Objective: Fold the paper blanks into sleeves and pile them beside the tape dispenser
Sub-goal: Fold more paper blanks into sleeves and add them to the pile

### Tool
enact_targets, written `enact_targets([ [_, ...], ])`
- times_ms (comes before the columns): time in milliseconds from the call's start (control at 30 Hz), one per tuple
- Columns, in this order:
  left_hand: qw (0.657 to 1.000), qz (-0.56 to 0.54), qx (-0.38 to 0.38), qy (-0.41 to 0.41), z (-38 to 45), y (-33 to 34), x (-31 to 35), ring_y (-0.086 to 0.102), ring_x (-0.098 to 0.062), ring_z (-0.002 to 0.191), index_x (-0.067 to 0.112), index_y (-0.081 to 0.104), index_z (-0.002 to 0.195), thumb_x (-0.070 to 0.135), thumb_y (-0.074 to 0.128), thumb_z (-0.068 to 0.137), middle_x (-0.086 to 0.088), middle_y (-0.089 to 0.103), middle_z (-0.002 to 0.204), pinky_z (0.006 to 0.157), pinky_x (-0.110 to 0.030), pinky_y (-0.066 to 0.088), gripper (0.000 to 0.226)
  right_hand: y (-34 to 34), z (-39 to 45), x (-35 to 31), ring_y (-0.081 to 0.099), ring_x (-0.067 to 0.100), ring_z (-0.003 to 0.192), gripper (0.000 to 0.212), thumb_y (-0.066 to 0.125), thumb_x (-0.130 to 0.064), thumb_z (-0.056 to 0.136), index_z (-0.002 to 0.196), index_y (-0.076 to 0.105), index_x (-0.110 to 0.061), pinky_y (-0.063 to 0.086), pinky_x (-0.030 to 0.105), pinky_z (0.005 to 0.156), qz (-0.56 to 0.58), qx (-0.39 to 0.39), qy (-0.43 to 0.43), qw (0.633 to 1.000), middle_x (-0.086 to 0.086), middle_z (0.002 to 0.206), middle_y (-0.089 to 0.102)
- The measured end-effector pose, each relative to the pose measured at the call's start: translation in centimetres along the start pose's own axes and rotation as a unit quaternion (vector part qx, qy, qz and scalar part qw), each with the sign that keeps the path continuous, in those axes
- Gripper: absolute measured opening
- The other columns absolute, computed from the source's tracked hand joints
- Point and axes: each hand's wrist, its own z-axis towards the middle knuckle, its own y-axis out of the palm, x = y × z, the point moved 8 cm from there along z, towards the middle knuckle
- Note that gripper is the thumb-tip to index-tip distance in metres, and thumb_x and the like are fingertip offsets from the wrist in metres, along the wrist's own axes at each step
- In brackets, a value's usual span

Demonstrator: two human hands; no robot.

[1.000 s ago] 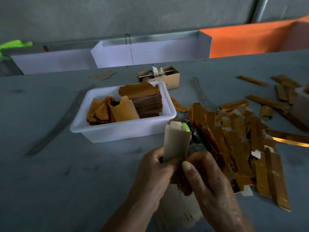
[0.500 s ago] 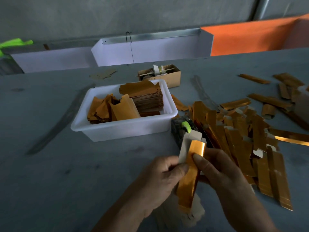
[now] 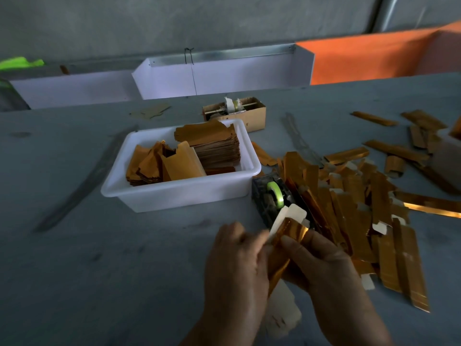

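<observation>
Low in the middle of the head view, my left hand (image 3: 237, 265) and my right hand (image 3: 321, 260) both grip one gold paper blank (image 3: 289, 233), folded lengthwise with its pale inner flaps sticking up. Just behind it stands the dark tape dispenser (image 3: 272, 198) with a green roll. To the dispenser's right lies a loose pile of folded gold sleeves (image 3: 361, 211). A white tub (image 3: 174, 198) to the left holds a stack of flat gold blanks (image 3: 214, 148). The blank's lower part is hidden between my hands.
A small cardboard box (image 3: 249, 116) with another tape roll stands behind the tub. More gold strips (image 3: 399, 151) lie scattered at the far right. White trays (image 3: 224, 76) and an orange panel (image 3: 374, 56) line the back edge of the grey table.
The blank turned from its pale side to its gold side and was folded narrower. My hands and the blank moved slightly right, toward the dispenser.
</observation>
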Motion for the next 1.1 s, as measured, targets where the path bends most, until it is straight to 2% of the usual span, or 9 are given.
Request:
enact_targets([
  [100,0.975,0.186,0.039,0.115,-1.1,0.5,3.1,0.047,-0.021,0.077,0.008,0.075,0.099,0.013,0.056,0.070,-0.004,0.058,0.073,0.048,-0.027,0.044,0.035,0.2,0.0,0.1,0.071,0.018,0.074,0.011,0.061,-0.012,0.084,0.088,0.071,-0.014,0.055,0.027,0.060,-0.004,0.008,-0.004,1.000,0.007,0.078,0.073],
  [233,0.974,0.203,0.027,0.102,-2.1,2.1,3.3,0.040,-0.023,0.083,0.006,0.078,0.089,0.019,0.040,0.068,-0.005,0.070,0.076,0.066,-0.031,0.039,0.045,1.0,-0.5,0.6,0.071,0.013,0.075,0.023,0.066,-0.036,0.067,0.083,0.070,-0.021,0.053,0.024,0.058,0.002,-0.004,0.017,1.000,0.000,0.079,0.073],
  [300,0.977,0.185,0.000,0.108,-2.4,2.5,3.4,0.043,-0.021,0.087,0.010,0.079,0.082,0.022,0.039,0.068,-0.001,0.071,0.076,0.061,-0.027,0.048,0.044,0.5,-0.6,1.0,0.070,0.019,0.079,0.037,0.068,-0.042,0.054,0.084,0.068,-0.019,0.053,0.030,0.062,-0.023,0.013,0.023,0.999,0.006,0.081,0.072],
  [400,0.988,0.117,-0.050,0.086,-2.8,1.9,2.4,0.059,-0.015,0.080,0.022,0.078,0.090,0.022,0.047,0.072,0.004,0.065,0.078,0.048,-0.022,0.048,0.035,-0.1,-0.6,1.5,0.068,0.025,0.082,0.030,0.067,-0.031,0.061,0.086,0.065,-0.015,0.053,0.031,0.062,-0.005,0.029,0.038,0.999,0.012,0.085,0.070],
  [500,0.992,-0.059,-0.087,-0.071,-2.1,1.2,-0.9,0.061,-0.005,0.089,0.034,0.065,0.100,0.012,0.066,0.083,0.010,0.061,0.096,0.071,-0.018,0.050,0.028,0.0,-0.5,1.7,0.067,0.028,0.088,0.029,0.064,-0.027,0.068,0.093,0.068,-0.011,0.054,0.032,0.065,0.030,0.022,0.046,0.998,0.016,0.089,0.070],
  [633,0.880,-0.327,-0.205,-0.277,-2.7,3.0,-3.8,0.061,-0.005,0.055,0.021,0.066,0.075,0.010,0.072,0.082,0.004,0.067,0.064,0.056,-0.019,0.048,0.014,0.2,-0.6,1.2,0.063,0.024,0.072,0.037,0.059,-0.036,0.071,0.085,0.069,-0.003,0.053,0.034,0.074,-0.016,-0.002,0.037,0.999,0.009,0.069,0.066],
  [767,0.860,-0.374,-0.154,-0.312,-2.5,2.8,-5.0,0.050,-0.012,0.044,0.014,0.070,0.071,0.004,0.068,0.083,-0.002,0.059,0.053,0.041,-0.019,0.038,0.015,-2.6,-0.3,-1.5,0.065,0.017,0.068,0.030,0.045,-0.036,0.090,0.089,0.068,-0.017,0.049,0.027,0.063,-0.084,0.036,-0.002,0.996,0.003,0.075,0.069],
  [900,0.836,-0.413,-0.093,-0.348,-1.6,2.6,-5.9,0.040,-0.008,0.039,0.009,0.065,0.069,-0.001,0.061,0.087,0.002,0.049,0.045,0.037,-0.016,0.032,0.021,-6.6,1.2,-5.1,0.058,0.020,0.071,0.012,0.054,-0.027,0.091,0.091,0.065,-0.025,0.044,0.026,0.054,-0.242,0.132,-0.092,0.957,0.001,0.081,0.062],
  [1100,0.816,-0.453,-0.080,-0.349,-0.5,3.4,-4.6,0.040,-0.007,0.041,0.007,0.064,0.075,0.006,0.058,0.091,0.003,0.049,0.046,0.042,-0.018,0.034,0.017,-4.3,3.8,-5.9,0.060,0.003,0.060,0.015,0.058,-0.022,0.089,0.078,0.061,-0.032,0.044,0.013,0.044,-0.432,0.048,-0.163,0.886,-0.014,0.071,0.057],
])
